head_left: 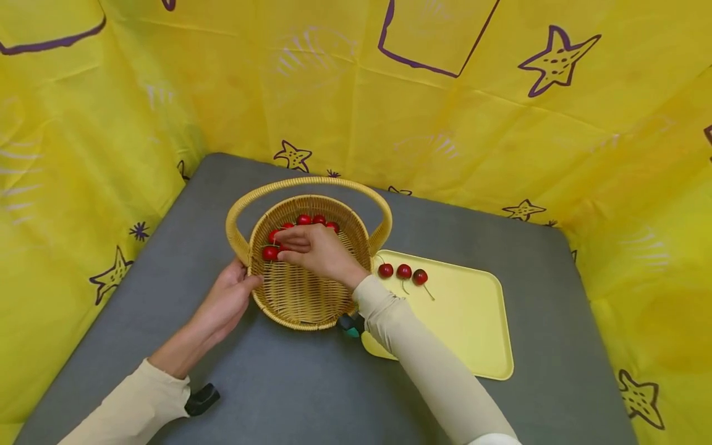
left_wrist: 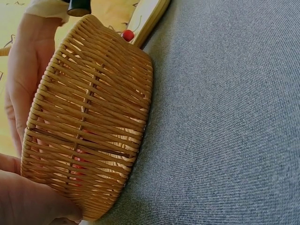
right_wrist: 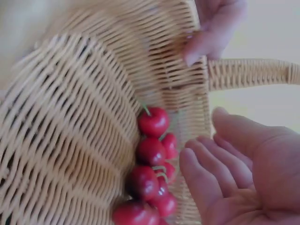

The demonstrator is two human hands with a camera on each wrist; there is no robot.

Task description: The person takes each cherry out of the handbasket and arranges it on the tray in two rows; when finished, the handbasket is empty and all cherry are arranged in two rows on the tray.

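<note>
A round wicker basket [head_left: 303, 300] with an arched handle [head_left: 311, 181] stands on the grey table. My left hand [head_left: 225, 300] grips its left rim near the handle's base, thumb over the edge and fingers outside. Inside, several red cherries [right_wrist: 152, 152] lie bunched along the wall, some with green stems. Over the basket's interior is my right hand [head_left: 322, 250], its fingers extended and the thumb apart. In the right wrist view nothing lies between those fingers, and the cherries sit just beside the fingertips. The left wrist view shows the basket's outer weave [left_wrist: 89, 112].
To the basket's right lies a pale yellow tray [head_left: 461, 327], partly behind the right sleeve. Three stemmed cherries [head_left: 403, 272] rest near its upper left corner. Yellow patterned cloth [head_left: 445, 111] hangs around the back and sides of the grey table [head_left: 300, 389].
</note>
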